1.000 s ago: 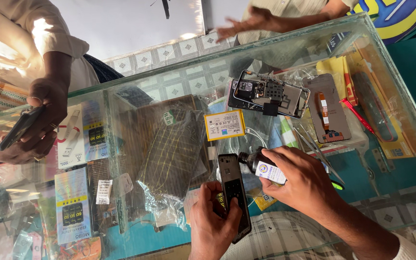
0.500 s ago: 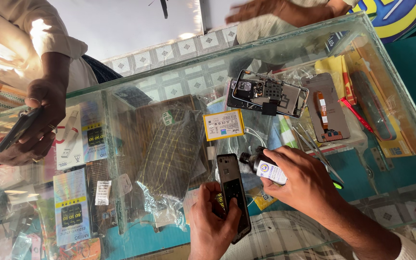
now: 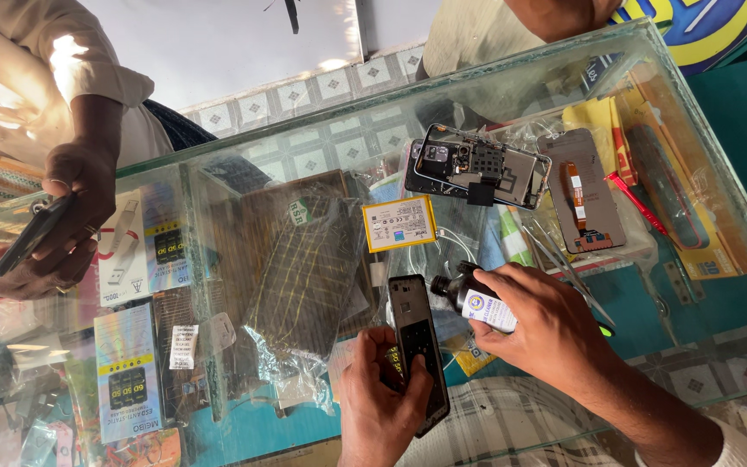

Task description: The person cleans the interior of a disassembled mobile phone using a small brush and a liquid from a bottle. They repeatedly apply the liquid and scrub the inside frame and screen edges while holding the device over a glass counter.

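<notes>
Left hand fingers clamped on black opened phone frame; right hand fingers wrapped round small dark bottle with white label, just beside frame. Beyond frame on glass counter: yellow battery, stripped phone body, display panel. Bottle's base hidden by palm.

Phone repair shop, glass display counter under the right hand, packaged accessories in blister cards shelved below, opened black smartphone with bare circuit board beyond the hand, thin metal tweezers beside it
</notes>
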Available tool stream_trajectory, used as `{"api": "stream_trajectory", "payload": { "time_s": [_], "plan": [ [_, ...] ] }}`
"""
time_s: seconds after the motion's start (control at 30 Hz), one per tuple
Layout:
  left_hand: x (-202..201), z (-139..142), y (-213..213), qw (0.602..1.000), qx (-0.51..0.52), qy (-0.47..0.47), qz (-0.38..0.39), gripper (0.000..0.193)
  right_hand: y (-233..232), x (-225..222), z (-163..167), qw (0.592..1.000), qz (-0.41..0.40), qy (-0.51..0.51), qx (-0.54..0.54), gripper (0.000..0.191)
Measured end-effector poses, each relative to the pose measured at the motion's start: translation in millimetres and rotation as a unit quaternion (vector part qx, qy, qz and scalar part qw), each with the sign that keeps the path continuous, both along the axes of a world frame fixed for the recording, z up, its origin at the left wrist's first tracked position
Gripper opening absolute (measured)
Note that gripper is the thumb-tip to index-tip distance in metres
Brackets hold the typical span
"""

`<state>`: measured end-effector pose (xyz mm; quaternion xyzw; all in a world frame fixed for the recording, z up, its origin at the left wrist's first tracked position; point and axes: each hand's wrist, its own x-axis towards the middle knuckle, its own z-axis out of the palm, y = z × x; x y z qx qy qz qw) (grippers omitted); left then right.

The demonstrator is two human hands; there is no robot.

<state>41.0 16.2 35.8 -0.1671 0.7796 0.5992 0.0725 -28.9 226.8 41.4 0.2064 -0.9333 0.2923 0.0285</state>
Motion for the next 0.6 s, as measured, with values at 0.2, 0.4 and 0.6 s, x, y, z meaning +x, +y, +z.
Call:
{"api": "stream_trajectory", "payload": {
  "time_s": [0.2,0.4,0.6],
  "plan": [
    [0,-2,0,1.0,0.002,-0.003,0.006,0.032,2,4,-1,1.0,0.003,-0.017,-0.003,0.06],
    [3,-5,-1,1.0,-0.009,-0.015,0.006,0.033,3,12,-4,1.0,0.006,-0.004,-0.002,0.059],
    [4,-9,1,1.0,0.003,0.008,0.012,0.033,4,18,-6,1.0,0.0,0.001,-0.004,0.059]
  ]
}}
